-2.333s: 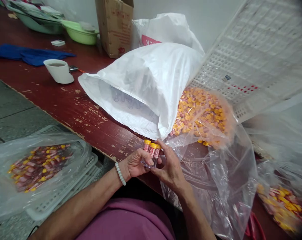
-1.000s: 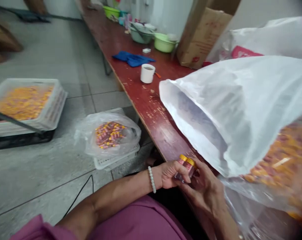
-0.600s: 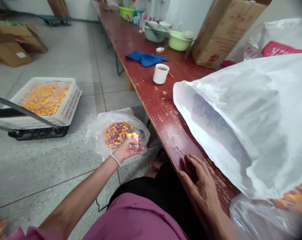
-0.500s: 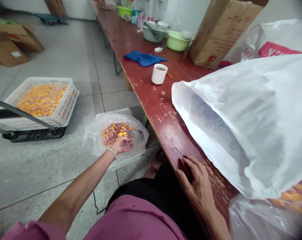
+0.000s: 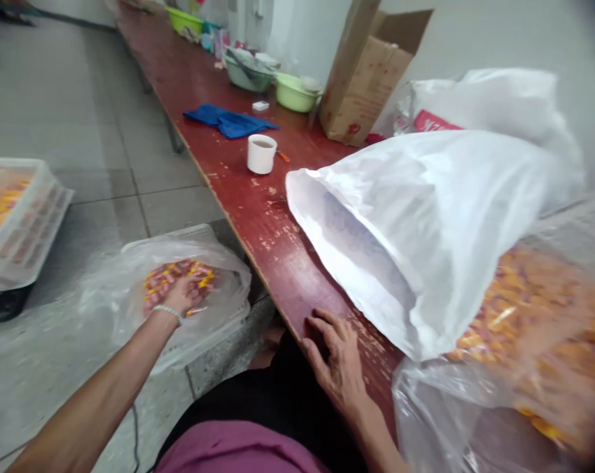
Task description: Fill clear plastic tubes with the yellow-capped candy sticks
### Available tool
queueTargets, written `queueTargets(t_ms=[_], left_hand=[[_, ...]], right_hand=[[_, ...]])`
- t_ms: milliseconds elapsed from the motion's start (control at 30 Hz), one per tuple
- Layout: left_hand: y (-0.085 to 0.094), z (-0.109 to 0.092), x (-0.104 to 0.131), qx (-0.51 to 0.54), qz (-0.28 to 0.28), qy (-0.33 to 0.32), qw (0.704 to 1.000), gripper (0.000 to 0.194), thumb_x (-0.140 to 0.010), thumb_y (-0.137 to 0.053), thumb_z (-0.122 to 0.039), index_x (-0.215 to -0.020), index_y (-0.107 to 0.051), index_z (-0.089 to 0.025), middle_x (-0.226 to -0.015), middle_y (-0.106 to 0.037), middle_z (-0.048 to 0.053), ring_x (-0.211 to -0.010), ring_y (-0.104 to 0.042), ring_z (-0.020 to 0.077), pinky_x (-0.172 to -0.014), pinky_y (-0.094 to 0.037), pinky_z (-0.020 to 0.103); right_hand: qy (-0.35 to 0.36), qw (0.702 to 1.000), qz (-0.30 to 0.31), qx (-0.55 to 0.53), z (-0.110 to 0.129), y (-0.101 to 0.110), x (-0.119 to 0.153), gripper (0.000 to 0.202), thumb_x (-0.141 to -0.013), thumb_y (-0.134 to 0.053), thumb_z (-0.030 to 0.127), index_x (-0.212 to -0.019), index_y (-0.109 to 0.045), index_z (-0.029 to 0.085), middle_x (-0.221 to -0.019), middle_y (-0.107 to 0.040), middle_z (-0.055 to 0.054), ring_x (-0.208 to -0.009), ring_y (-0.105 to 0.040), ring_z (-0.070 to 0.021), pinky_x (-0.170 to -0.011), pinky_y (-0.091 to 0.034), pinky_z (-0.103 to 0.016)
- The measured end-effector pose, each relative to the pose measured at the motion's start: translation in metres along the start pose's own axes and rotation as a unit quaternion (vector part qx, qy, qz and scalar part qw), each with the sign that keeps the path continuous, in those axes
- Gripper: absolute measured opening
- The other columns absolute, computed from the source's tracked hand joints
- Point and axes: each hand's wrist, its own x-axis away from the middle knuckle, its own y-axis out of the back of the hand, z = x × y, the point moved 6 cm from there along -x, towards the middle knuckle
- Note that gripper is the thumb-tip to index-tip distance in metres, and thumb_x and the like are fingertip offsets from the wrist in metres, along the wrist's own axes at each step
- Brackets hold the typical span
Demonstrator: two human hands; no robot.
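Note:
My left hand [image 5: 182, 293], with a bracelet at the wrist, reaches down into a clear plastic bag [image 5: 233, 263] by the table. Its fingers are among small pink-and-yellow wrapped pieces [image 5: 162, 279], which look like candies. Blur and the pieces hide whether the fingers are closed. The bag lies open in a white crate [image 5: 189, 358] that stands low beside the table. My right hand [image 5: 339, 358] rests on the edge of the red table [image 5: 278, 263], fingers slightly bent and apart, holding nothing. Close to it lies a large white sack [image 5: 440, 217] with its mouth open.
A clear bag of orange pieces [image 5: 548, 315] lies at the right. On the table stand a white cup [image 5: 261, 155], a blue cloth [image 5: 228, 121], green basins [image 5: 297, 93] and a cardboard box [image 5: 361, 85]. Another filled crate [image 5: 36, 217] is on the floor at left.
My left hand has gone from above the wrapped pieces down among them. The view has turned right, showing more of the orange pieces. My right hand stays on the table edge.

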Motion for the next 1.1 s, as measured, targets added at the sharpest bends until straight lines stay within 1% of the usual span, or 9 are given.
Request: queueTargets(t_ms=[67,167,300,400,533,633,767,933,1100], left_hand=[[-0.017,-0.005,0.026,-0.003,0.012,-0.041,0.999,0.022,-0.062,-0.057,-0.010,-0.083,-0.056,-0.017,-0.069,-0.061,-0.001,-0.052,-0.057,0.0104,-0.049,-0.046,0.021],[-0.056,-0.035,0.090,-0.004,0.052,-0.273,0.961,0.034,-0.058,-0.065,-0.013,-0.090,-0.056,-0.021,-0.072,-0.059,-0.005,-0.056,-0.056,0.0090,-0.052,-0.046,0.019],[-0.151,-0.059,0.166,-0.206,0.207,-0.474,0.831,0.022,-0.068,-0.059,-0.015,-0.090,-0.061,-0.019,-0.082,-0.063,0.000,-0.076,-0.060,0.0130,-0.072,-0.050,0.025],[-0.233,-0.067,0.176,-0.367,0.257,-0.574,0.685,0.034,-0.073,-0.044,-0.006,-0.099,-0.062,-0.017,-0.098,-0.065,0.004,-0.089,-0.060,0.0159,-0.084,-0.049,0.030],[-0.330,-0.073,0.139,-0.537,0.183,-0.605,0.559,0.045,-0.072,-0.037,0.001,-0.108,-0.060,-0.013,-0.109,-0.062,0.009,-0.106,-0.054,0.0188,-0.097,-0.041,0.032],[-0.381,-0.069,0.112,-0.584,0.170,-0.585,0.537,0.040,-0.078,-0.042,-0.009,-0.115,-0.057,-0.014,-0.116,-0.058,0.012,-0.112,-0.050,0.0234,-0.099,-0.038,0.037],[-0.422,-0.055,0.090,-0.614,0.179,-0.563,0.523,0.044,-0.087,-0.039,-0.030,-0.130,-0.044,-0.021,-0.134,-0.046,0.009,-0.121,-0.043,0.0253,-0.101,-0.033,0.041],[-0.453,-0.041,0.074,-0.632,0.170,-0.531,0.538,0.063,-0.087,-0.032,-0.051,-0.142,-0.021,-0.023,-0.152,-0.016,0.012,-0.122,-0.043,0.0317,-0.097,-0.035,0.046],[-0.464,-0.033,0.076,-0.635,0.167,-0.533,0.534,0.075,-0.081,-0.031,-0.064,-0.144,-0.016,-0.025,-0.146,-0.028,0.013,-0.120,-0.044,0.0332,-0.094,-0.037,0.045]], right_hand=[[-0.030,0.998,-0.017,-0.048,-0.005,0.008,-0.002,0.031,-0.084,-0.055,0.028,-0.115,-0.055,0.022,-0.123,-0.053,-0.010,-0.113,-0.051,-0.0221,-0.095,-0.042,-0.043],[-0.079,0.989,-0.069,-0.100,-0.022,0.033,-0.008,0.030,-0.087,-0.051,0.029,-0.115,-0.053,0.021,-0.123,-0.053,-0.010,-0.110,-0.053,-0.0191,-0.091,-0.047,-0.036],[-0.125,0.985,-0.115,-0.043,-0.065,0.069,-0.025,0.031,-0.087,-0.048,0.033,-0.114,-0.054,0.020,-0.113,-0.060,-0.010,-0.104,-0.057,-0.0209,-0.088,-0.048,-0.039],[-0.137,0.984,-0.114,0.028,-0.105,0.082,-0.044,0.032,-0.085,-0.044,0.029,-0.112,-0.056,0.016,-0.109,-0.063,-0.012,-0.103,-0.058,-0.0234,-0.091,-0.046,-0.043],[-0.158,0.975,-0.114,0.105,-0.153,0.092,-0.067,0.038,-0.079,-0.038,0.017,-0.112,-0.054,0.008,-0.119,-0.058,-0.018,-0.116,-0.051,-0.0254,-0.101,-0.039,-0.045],[-0.200,0.960,-0.123,0.152,-0.176,0.102,-0.076,0.044,-0.081,-0.037,0.017,-0.123,-0.047,0.006,-0.135,-0.043,-0.021,-0.129,-0.038,-0.0269,-0.104,-0.034,-0.045],[-0.302,0.925,-0.111,0.199,-0.198,0.115,-0.083,0.050,-0.084,-0.038,0.021,-0.131,-0.039,0.006,-0.144,-0.029,-0.020,-0.133,-0.030,-0.0296,-0.107,-0.029,-0.045],[-0.364,0.895,-0.149,0.212,-0.219,0.119,-0.091,0.046,-0.086,-0.042,0.035,-0.124,-0.044,0.010,-0.131,-0.044,-0.018,-0.120,-0.044,-0.0296,-0.098,-0.038,-0.041],[-0.368,0.887,-0.140,0.241,-0.229,0.108,-0.099,0.064,-0.085,-0.039,0.055,-0.136,-0.031,0.016,-0.142,-0.032,-0.016,-0.122,-0.039,-0.0337,-0.096,-0.035,-0.047]])
